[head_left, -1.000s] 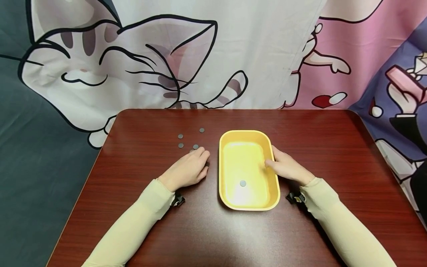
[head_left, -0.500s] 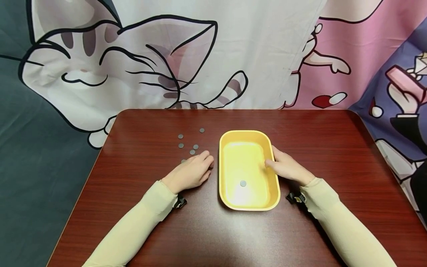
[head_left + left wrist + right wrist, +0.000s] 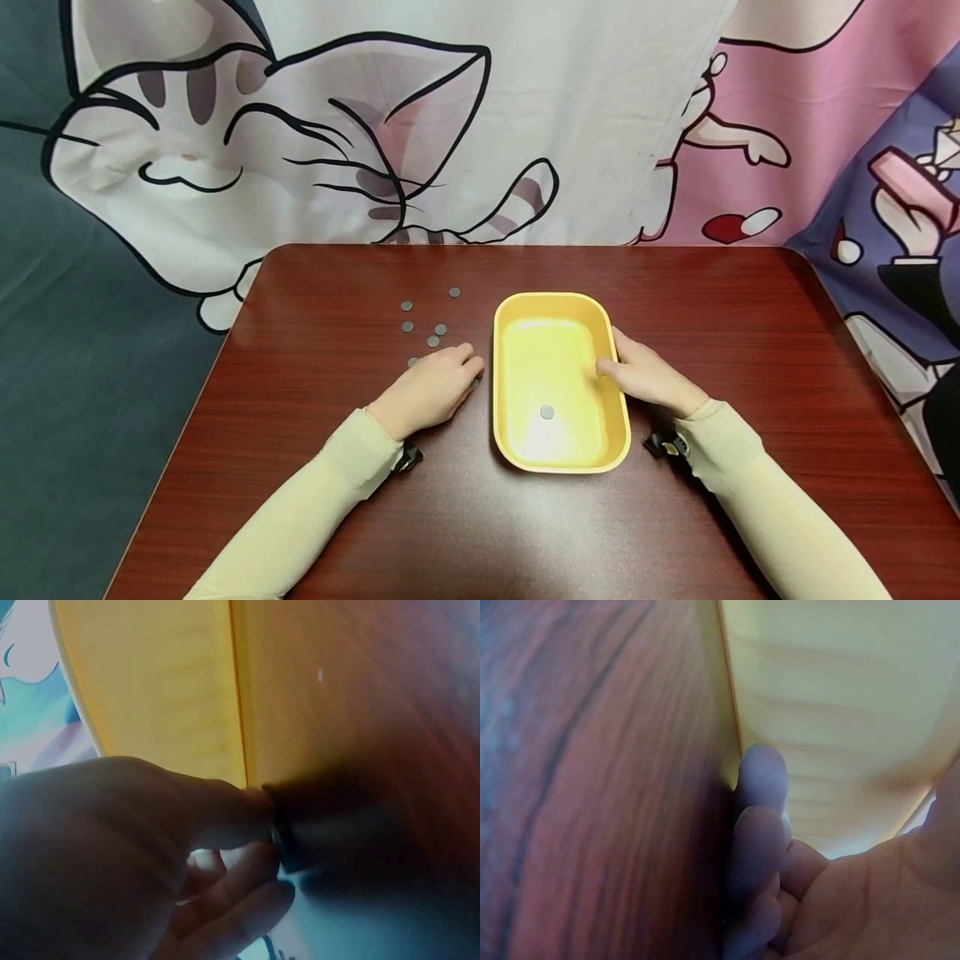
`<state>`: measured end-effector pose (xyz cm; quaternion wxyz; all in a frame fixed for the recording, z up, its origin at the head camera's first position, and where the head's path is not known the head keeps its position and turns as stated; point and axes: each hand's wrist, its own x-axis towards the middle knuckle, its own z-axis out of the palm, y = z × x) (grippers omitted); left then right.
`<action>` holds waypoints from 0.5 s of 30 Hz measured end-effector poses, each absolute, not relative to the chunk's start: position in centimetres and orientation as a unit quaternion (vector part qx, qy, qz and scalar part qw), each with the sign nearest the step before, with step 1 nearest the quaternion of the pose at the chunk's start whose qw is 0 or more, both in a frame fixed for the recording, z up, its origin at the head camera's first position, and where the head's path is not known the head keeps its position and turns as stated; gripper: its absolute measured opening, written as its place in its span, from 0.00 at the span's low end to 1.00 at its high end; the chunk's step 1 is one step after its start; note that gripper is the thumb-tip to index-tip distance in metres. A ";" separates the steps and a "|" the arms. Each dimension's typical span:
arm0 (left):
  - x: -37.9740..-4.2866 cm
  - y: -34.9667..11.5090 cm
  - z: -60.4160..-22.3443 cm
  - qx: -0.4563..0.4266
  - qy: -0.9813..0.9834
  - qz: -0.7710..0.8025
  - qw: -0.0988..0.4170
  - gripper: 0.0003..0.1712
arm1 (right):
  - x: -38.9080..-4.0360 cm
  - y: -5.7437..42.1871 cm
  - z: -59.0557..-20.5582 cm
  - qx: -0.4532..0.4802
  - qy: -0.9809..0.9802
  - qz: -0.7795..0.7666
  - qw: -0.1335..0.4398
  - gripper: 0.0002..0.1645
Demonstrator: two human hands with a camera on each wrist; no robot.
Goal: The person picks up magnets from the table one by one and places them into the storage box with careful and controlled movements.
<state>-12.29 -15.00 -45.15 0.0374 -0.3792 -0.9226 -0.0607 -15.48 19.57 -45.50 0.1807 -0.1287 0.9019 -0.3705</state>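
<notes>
In the head view my left hand (image 3: 431, 386) is close over the table, left of a yellow plastic bin (image 3: 504, 379). Its thumb and fingertips pinch a small grey coin (image 3: 476, 382), whose dark edge also shows in the left wrist view. My right hand (image 3: 648, 372) grips the bin's right wall, thumb over the rim and fingers outside, along the wall near the tabletop in the right wrist view. One coin (image 3: 547, 412) lies flat inside the bin. Several more coins (image 3: 432, 341) are scattered beyond my left hand, one partly hidden behind it.
The brown wood-grain table (image 3: 720, 317) has rounded far corners. Behind it hangs a cloth (image 3: 600, 100) printed with a cartoon cat. Dark wrist devices (image 3: 408, 457) sit at both cuffs.
My left hand has shifted a little to the right and nearer the body, uncovering coins behind it; a coin now shows at its fingertips. The right hand and bin stay put.
</notes>
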 end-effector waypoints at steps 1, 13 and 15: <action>-12.2 -14.8 -45.2 -0.380 -0.923 -0.044 0.047 0.03 | -15.5 19.6 -45.5 -0.129 0.902 -0.370 0.180 0.32; -11.2 -13.9 -45.3 -0.374 -0.921 0.042 0.098 0.03 | -15.6 19.6 -45.8 -0.135 0.905 -0.363 0.176 0.31; -11.2 -14.0 -45.3 -0.374 -0.921 0.040 0.100 0.03 | -15.6 19.7 -45.8 -0.136 0.905 -0.362 0.175 0.32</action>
